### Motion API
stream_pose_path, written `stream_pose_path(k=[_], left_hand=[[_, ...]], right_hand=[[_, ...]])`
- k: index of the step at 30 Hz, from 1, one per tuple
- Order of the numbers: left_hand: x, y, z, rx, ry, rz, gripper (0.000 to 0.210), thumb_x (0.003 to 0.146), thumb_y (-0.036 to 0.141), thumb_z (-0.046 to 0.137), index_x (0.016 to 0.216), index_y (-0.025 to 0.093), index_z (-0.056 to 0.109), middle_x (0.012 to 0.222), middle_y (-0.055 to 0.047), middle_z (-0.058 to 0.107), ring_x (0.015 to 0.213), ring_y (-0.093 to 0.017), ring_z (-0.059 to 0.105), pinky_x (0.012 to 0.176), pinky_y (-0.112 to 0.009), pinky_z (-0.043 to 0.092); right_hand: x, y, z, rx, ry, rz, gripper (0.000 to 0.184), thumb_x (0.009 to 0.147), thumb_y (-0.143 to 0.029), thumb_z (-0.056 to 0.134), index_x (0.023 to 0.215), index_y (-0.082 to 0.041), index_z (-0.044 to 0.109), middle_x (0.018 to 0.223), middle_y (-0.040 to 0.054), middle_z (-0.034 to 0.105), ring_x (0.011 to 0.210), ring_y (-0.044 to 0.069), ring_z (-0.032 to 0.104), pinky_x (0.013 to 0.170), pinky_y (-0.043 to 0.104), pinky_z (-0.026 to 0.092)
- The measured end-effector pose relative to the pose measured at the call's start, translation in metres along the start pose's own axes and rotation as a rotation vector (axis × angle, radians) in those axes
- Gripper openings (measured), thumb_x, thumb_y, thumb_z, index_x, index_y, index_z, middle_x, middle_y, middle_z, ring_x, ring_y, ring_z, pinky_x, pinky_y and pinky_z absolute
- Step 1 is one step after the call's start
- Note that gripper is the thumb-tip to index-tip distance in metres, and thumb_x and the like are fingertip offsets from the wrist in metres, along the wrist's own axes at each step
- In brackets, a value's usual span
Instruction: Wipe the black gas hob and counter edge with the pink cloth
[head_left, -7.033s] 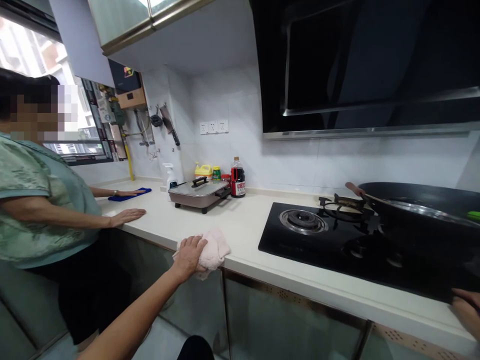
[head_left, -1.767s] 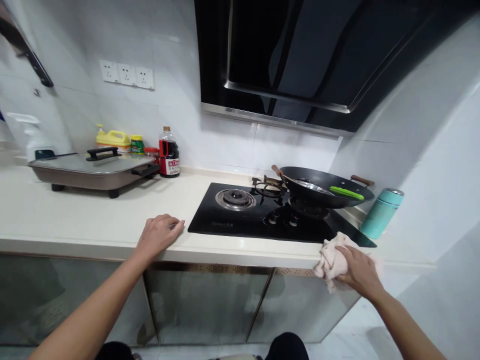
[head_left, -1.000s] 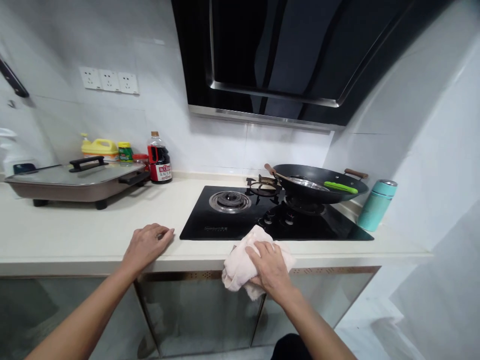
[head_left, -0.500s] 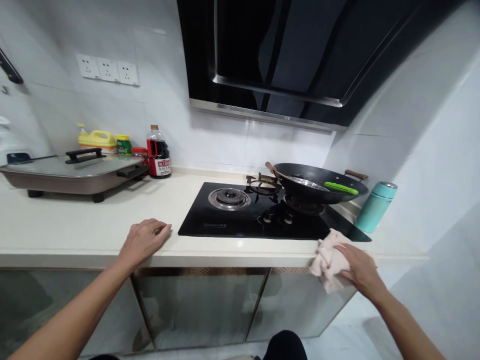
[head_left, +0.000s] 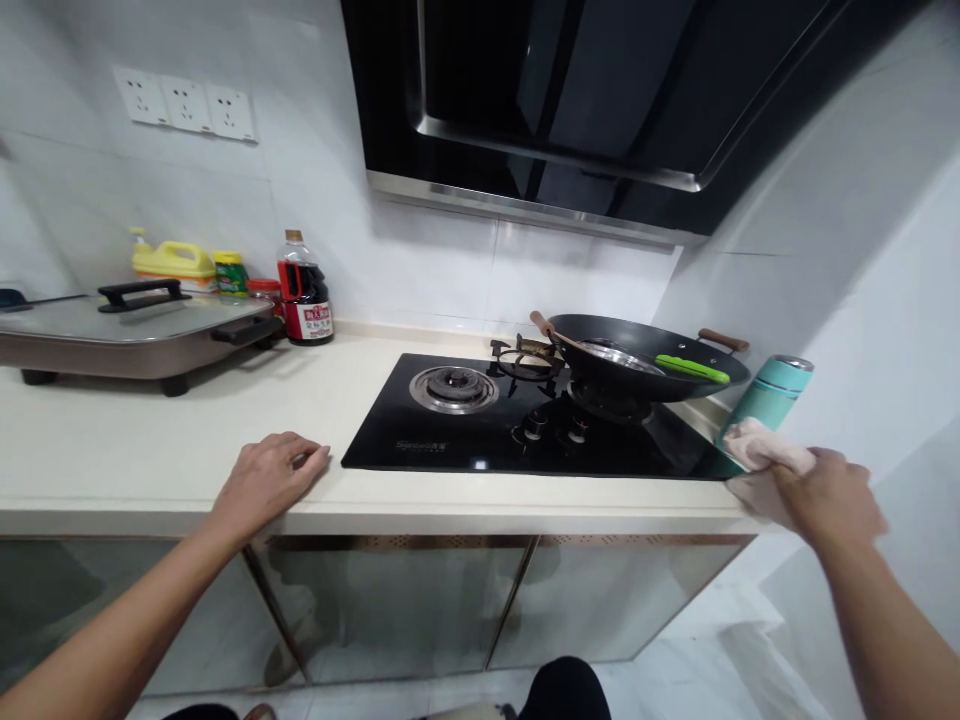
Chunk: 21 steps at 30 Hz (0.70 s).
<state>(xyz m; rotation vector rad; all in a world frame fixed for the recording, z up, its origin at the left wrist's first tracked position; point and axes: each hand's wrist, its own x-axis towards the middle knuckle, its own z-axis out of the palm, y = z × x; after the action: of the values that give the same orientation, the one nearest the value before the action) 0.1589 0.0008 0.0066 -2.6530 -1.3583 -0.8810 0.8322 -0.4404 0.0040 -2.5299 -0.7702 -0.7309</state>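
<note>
Clutches a crumpled, soft, pale pink cloth (head_left: 765, 446) in the closed right hand (head_left: 832, 500), beside the right end of the stove (head_left: 480, 432) and partly in front of a turquoise, cylindrical flask (head_left: 772, 392); cannot tell whether touching it. Rests the left hand (head_left: 262, 475), loosely curled, on the smooth cream counter (head_left: 225, 420), well apart from the cloth. Between both hands, shows glossy black stove glass beneath a round, dark wok (head_left: 637, 330) with a wooden handle.
</note>
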Motion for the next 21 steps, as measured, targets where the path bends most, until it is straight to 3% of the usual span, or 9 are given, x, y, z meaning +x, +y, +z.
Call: stream_pose_path(k=[2,4,6,8,11,14,21], left_hand=[[-0.001,0.001,-0.002,-0.01,0.008,0.002,0.044,0.09,0.055,0.046,0.083,0.024,0.076,0.101,-0.007,0.08,0.1,-0.029,0.07,0.087,-0.04,0.047],[-0.002,0.003,-0.005,-0.023,0.016,0.02,0.044,0.09,0.055,0.046,0.082,0.024,0.076,0.099,-0.008,0.08,0.098,-0.029,0.07,0.087,-0.039,0.047],[-0.003,0.004,-0.007,-0.041,0.025,0.046,0.045,0.091,0.056,0.046,0.082,0.023,0.076,0.097,-0.008,0.08,0.097,-0.029,0.071,0.087,-0.039,0.047],[-0.003,0.004,-0.008,-0.061,0.035,0.059,0.045,0.092,0.056,0.046,0.082,0.023,0.075,0.095,-0.008,0.08,0.095,-0.029,0.071,0.086,-0.039,0.048],[-0.003,0.001,-0.006,-0.089,0.042,0.05,0.045,0.092,0.057,0.047,0.081,0.023,0.075,0.094,-0.007,0.08,0.093,-0.029,0.071,0.084,-0.038,0.048],[-0.003,-0.002,-0.003,-0.102,0.046,0.05,0.043,0.092,0.057,0.048,0.081,0.024,0.075,0.093,-0.006,0.08,0.092,-0.028,0.071,0.085,-0.038,0.048],[-0.004,-0.001,-0.001,-0.084,0.047,0.033,0.041,0.094,0.053,0.049,0.081,0.024,0.075,0.093,-0.006,0.08,0.095,-0.029,0.07,0.088,-0.041,0.048]], right_hand=[[0.002,-0.045,0.007,-0.055,-0.063,0.244,0.082,0.09,-0.069,0.04,0.146,-0.011,0.055,0.128,0.0374,0.056,0.111,0.048,0.063,0.072,0.055,0.046],[0.002,-0.086,0.012,-0.087,-0.278,0.098,0.069,0.089,-0.063,0.047,0.137,-0.016,0.063,0.128,0.03,0.062,0.111,0.043,0.065,0.083,0.052,0.049],[0.002,-0.111,0.016,-0.11,-0.409,-0.074,0.057,0.091,-0.059,0.046,0.129,-0.022,0.068,0.131,0.0216,0.065,0.113,0.039,0.065,0.094,0.05,0.049],[0.004,-0.116,0.02,-0.162,-0.396,-0.092,0.06,0.093,-0.063,0.041,0.132,-0.027,0.067,0.14,0.0177,0.061,0.124,0.041,0.06,0.101,0.056,0.046],[0.006,-0.102,0.031,-0.21,-0.372,0.054,0.077,0.091,-0.076,0.037,0.149,-0.029,0.054,0.148,0.0193,0.055,0.132,0.05,0.051,0.101,0.069,0.04],[0.0,-0.097,0.041,-0.158,-0.404,0.096,0.08,0.094,-0.073,0.033,0.157,-0.025,0.044,0.145,0.0211,0.057,0.129,0.048,0.055,0.099,0.065,0.044],[-0.022,-0.167,0.036,-0.268,-0.408,-0.237,0.059,0.1,-0.053,0.036,0.151,-0.028,0.052,0.137,0.0155,0.061,0.121,0.04,0.058,0.096,0.057,0.047]])
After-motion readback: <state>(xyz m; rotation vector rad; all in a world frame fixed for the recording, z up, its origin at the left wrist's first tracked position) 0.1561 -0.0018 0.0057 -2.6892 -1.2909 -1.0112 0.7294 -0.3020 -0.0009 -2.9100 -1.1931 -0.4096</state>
